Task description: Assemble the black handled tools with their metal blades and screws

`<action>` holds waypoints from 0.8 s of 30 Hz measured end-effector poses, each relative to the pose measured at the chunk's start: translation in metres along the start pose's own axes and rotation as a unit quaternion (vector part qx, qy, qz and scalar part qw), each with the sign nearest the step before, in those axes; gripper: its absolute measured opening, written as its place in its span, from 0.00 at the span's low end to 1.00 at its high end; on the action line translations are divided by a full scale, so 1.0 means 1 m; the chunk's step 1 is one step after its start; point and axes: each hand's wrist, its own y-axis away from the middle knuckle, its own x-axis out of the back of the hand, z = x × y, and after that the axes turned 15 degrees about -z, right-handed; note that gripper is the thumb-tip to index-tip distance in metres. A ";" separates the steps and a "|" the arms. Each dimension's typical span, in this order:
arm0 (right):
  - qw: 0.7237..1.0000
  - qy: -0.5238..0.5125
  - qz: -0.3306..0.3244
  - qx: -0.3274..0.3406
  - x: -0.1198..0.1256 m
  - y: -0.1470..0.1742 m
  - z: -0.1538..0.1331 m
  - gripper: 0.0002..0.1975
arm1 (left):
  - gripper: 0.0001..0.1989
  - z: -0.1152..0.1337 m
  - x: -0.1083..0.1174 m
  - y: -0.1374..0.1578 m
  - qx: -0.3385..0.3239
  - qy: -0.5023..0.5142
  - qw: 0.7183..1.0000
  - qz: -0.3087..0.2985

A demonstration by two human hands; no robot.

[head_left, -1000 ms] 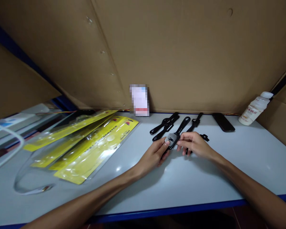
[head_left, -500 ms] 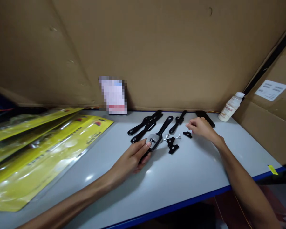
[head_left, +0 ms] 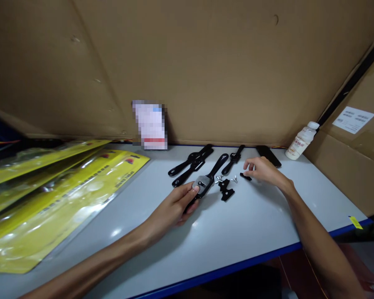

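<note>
Black tool (head_left: 207, 180) stays pinched in the left hand (head_left: 174, 205). Since a moment ago, the right hand (head_left: 263, 170) has dropped onto a small black part (head_left: 245, 176) at 3 o'clock, fingers loosely closing on it.

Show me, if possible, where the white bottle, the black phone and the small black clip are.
white bottle (head_left: 301, 143): head view, on its body.
black phone (head_left: 268, 156): head view, on its flat back.
small black clip (head_left: 226, 192): head view, on its middle.

Glossy black metal tool (head_left: 209, 179) w/ grey plate, shiny screws (head_left: 218, 178), smooth semi-gloss table (head_left: 255, 224), matt cardboard wall (head_left: 205, 70), glossy plastic packs (head_left: 65, 195).
</note>
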 end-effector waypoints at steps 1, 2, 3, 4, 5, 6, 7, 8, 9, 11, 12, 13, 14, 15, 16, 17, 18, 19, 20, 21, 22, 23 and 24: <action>1.000 0.006 -0.005 0.004 -0.003 -0.001 -0.001 0.06 | 0.19 0.000 0.000 0.000 0.002 0.000 1.000 -0.002; 1.000 0.011 -0.008 0.012 -0.005 -0.002 -0.003 0.06 | 0.19 0.000 0.000 0.000 0.003 0.001 1.000 -0.005; 1.000 0.014 -0.009 0.021 -0.008 -0.003 -0.006 0.07 | 0.19 0.000 0.000 0.000 0.003 0.001 1.000 -0.008; 0.999 0.016 -0.010 0.029 -0.009 -0.003 -0.008 0.08 | 0.19 0.000 0.001 0.000 0.003 0.000 1.000 -0.010; 0.999 0.018 -0.009 0.034 -0.010 -0.003 -0.011 0.08 | 0.19 0.000 0.001 0.000 0.003 -0.002 1.000 -0.012; 0.999 0.022 -0.005 0.031 -0.009 -0.002 -0.013 0.08 | 0.19 0.000 0.001 0.000 0.005 -0.005 1.000 -0.015; 0.999 0.029 0.004 0.021 -0.008 -0.001 -0.014 0.07 | 0.19 0.000 0.001 0.000 0.009 -0.008 1.000 -0.017; 0.999 0.037 0.017 0.004 -0.005 0.000 -0.014 0.07 | 0.18 0.000 0.002 0.000 0.014 -0.010 1.000 -0.019; 0.998 0.044 0.029 -0.017 -0.003 0.001 -0.013 0.07 | 0.18 0.000 0.002 0.000 0.020 -0.013 0.999 -0.021; 0.996 0.056 0.035 -0.057 0.000 0.004 -0.010 0.08 | 0.18 0.001 0.002 0.000 0.030 -0.022 0.999 -0.022; 0.995 0.063 0.024 -0.073 0.000 0.004 -0.008 0.10 | 0.18 0.001 0.002 0.000 0.034 -0.027 0.999 -0.022; 0.994 0.072 0.010 -0.084 -0.001 0.004 -0.006 0.12 | 0.18 0.001 0.001 0.000 0.037 -0.033 0.999 -0.022; 0.993 0.080 -0.006 -0.090 -0.002 0.004 -0.004 0.13 | 0.18 0.002 0.001 0.000 0.039 -0.038 0.998 -0.022; 0.992 0.085 -0.019 -0.091 -0.004 0.003 -0.002 0.13 | 0.18 0.002 0.001 0.000 0.041 -0.042 0.998 -0.021; 0.992 0.085 -0.028 -0.088 -0.006 0.001 0.000 0.12 | 0.18 0.002 0.001 0.000 0.043 -0.045 0.998 -0.021; 0.993 0.080 -0.034 -0.081 -0.008 0.000 0.002 0.11 | 0.18 0.002 0.001 0.000 0.045 -0.045 0.998 -0.021; 0.994 0.071 -0.036 -0.072 -0.008 -0.002 0.004 0.09 | 0.17 0.002 0.001 0.000 0.047 -0.044 0.998 -0.021; 0.996 0.057 -0.038 -0.061 -0.008 -0.003 0.006 0.08 | 0.17 0.002 0.001 0.000 0.049 -0.043 0.998 -0.021; 0.997 0.036 -0.042 -0.050 -0.007 -0.004 0.007 0.07 | 0.17 0.001 0.002 0.000 0.052 -0.041 0.998 -0.023; 0.998 0.003 -0.048 -0.039 -0.004 -0.004 0.008 0.07 | 0.16 0.001 0.002 -0.001 0.057 -0.038 0.997 -0.026; 0.997 -0.041 -0.056 -0.026 -0.001 -0.003 0.008 0.07 | 0.16 0.001 0.003 -0.001 0.061 -0.035 0.997 -0.031; 0.993 -0.096 -0.062 -0.006 0.003 -0.001 0.007 0.07 | 0.16 0.001 0.003 -0.001 0.065 -0.033 0.997 -0.039; 0.986 -0.156 -0.064 0.019 0.007 0.002 0.005 0.06 | 0.16 0.001 0.004 -0.001 0.069 -0.033 0.996 -0.049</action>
